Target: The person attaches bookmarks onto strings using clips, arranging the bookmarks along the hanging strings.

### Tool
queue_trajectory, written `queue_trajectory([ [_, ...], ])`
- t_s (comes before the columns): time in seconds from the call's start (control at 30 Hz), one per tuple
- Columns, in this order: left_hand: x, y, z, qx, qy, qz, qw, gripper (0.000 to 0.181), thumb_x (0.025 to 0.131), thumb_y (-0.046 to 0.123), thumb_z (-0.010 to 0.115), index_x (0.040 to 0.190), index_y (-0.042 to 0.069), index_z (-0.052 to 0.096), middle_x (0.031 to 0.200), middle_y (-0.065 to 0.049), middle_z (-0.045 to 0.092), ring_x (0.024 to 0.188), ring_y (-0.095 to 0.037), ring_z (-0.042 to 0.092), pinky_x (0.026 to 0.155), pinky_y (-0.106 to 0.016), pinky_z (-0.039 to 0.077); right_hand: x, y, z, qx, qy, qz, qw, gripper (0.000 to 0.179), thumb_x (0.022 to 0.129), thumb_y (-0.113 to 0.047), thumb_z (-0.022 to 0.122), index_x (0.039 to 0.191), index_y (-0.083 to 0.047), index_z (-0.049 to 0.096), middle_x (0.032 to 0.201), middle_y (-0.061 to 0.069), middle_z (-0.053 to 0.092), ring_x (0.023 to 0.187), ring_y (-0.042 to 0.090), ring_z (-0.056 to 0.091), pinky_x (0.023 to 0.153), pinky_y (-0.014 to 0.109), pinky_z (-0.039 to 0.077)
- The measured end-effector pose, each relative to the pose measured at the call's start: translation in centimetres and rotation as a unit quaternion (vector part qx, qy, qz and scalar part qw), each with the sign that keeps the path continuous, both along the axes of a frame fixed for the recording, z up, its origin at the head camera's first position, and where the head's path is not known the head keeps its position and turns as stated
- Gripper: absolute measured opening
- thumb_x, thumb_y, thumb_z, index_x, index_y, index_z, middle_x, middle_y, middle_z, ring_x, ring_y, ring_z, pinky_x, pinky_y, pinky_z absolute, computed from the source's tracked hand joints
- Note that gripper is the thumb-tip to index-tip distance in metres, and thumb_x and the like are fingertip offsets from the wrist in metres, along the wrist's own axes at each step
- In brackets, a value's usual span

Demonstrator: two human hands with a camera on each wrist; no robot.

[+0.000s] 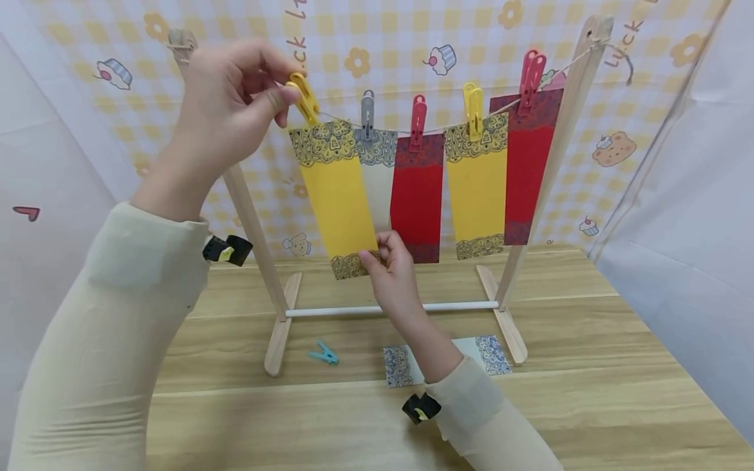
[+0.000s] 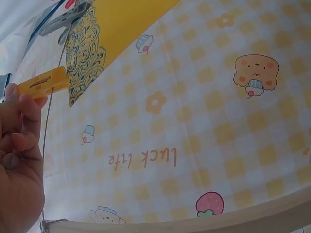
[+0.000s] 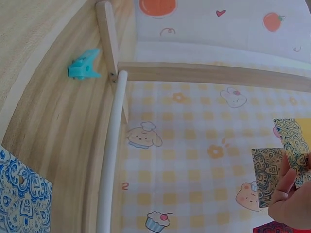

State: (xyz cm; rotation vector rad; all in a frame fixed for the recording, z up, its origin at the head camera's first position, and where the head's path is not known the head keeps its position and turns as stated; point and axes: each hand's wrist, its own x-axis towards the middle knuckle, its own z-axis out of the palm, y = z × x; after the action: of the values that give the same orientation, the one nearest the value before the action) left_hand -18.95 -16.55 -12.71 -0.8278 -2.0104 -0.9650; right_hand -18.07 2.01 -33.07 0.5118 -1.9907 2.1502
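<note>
My left hand (image 1: 226,104) pinches a yellow clothespin (image 1: 304,99) between thumb and fingers. The pin's tip is right at the top left corner of a yellow card (image 1: 338,206) with dark lace-pattern ends, beside the string. Down at that card's lower right corner, my right hand (image 1: 393,271) holds its edge between thumb and fingers. The yellow card hangs tilted and partly covers a pale card (image 1: 377,176) under a grey clothespin (image 1: 368,116). In the left wrist view the yellow clothespin (image 2: 43,83) lies across the string, next to the card's patterned corner.
A red card (image 1: 416,196), another yellow card (image 1: 478,190) and a second red card (image 1: 530,170) hang by clothespins from the string. Wooden posts (image 1: 550,163) and a white bar (image 1: 459,306) frame them. A teal clothespin (image 1: 324,353) and a blue-patterned card (image 1: 495,355) lie on the table.
</note>
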Motion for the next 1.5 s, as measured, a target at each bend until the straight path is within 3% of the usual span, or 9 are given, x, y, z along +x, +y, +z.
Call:
queue_trajectory([
  [0.37, 0.3, 0.2, -0.4, -0.007, -0.013, 0.017, 0.9997, 0.009, 0.093, 0.001, 0.065, 0.097, -0.006, 0.07, 0.077, 0.017, 0.065, 0.056, -0.008, 0.054, 0.05, -0.016, 0.041, -0.4, -0.1, 0.1, -0.005, 0.012, -0.009, 0.9999, 0.019, 0.097, -0.002, 0.057, 0.113, 0.005, 0.05, 0.116, 0.026, 0.066, 0.095, 0.01, 0.06, 0.079, 0.019, 0.048],
  [0.73, 0.3, 0.2, -0.5, 0.001, -0.041, 0.023, 0.9989, 0.008, 0.091, 0.0, 0.067, 0.096, -0.006, 0.07, 0.075, 0.016, 0.065, 0.055, -0.006, 0.055, 0.051, -0.014, 0.042, -1.0, -0.2, -0.6, -0.002, 0.044, -0.025, 0.9987, 0.024, 0.093, -0.008, 0.059, 0.109, 0.008, 0.052, 0.109, 0.029, 0.066, 0.087, 0.005, 0.058, 0.074, 0.019, 0.047],
  [1.2, 0.4, 0.4, -0.2, 0.001, -0.069, 0.034, 0.9971, 0.009, 0.092, 0.003, 0.068, 0.09, 0.01, 0.072, 0.076, 0.012, 0.066, 0.056, -0.009, 0.055, 0.052, -0.015, 0.043, -0.8, -0.5, 0.4, 0.003, 0.016, -0.021, 0.9997, 0.018, 0.094, 0.001, 0.062, 0.11, 0.007, 0.055, 0.111, 0.027, 0.069, 0.093, 0.011, 0.064, 0.077, 0.02, 0.05],
  [1.5, 0.7, 0.5, 0.0, -0.016, -0.083, 0.031, 0.996, 0.009, 0.092, 0.004, 0.067, 0.099, -0.001, 0.071, 0.078, 0.013, 0.066, 0.06, -0.007, 0.058, 0.057, -0.014, 0.047, -0.5, -0.8, 0.2, 0.005, 0.034, -0.001, 0.9994, 0.018, 0.095, 0.002, 0.061, 0.11, 0.008, 0.055, 0.111, 0.027, 0.069, 0.09, 0.007, 0.063, 0.074, 0.021, 0.048],
])
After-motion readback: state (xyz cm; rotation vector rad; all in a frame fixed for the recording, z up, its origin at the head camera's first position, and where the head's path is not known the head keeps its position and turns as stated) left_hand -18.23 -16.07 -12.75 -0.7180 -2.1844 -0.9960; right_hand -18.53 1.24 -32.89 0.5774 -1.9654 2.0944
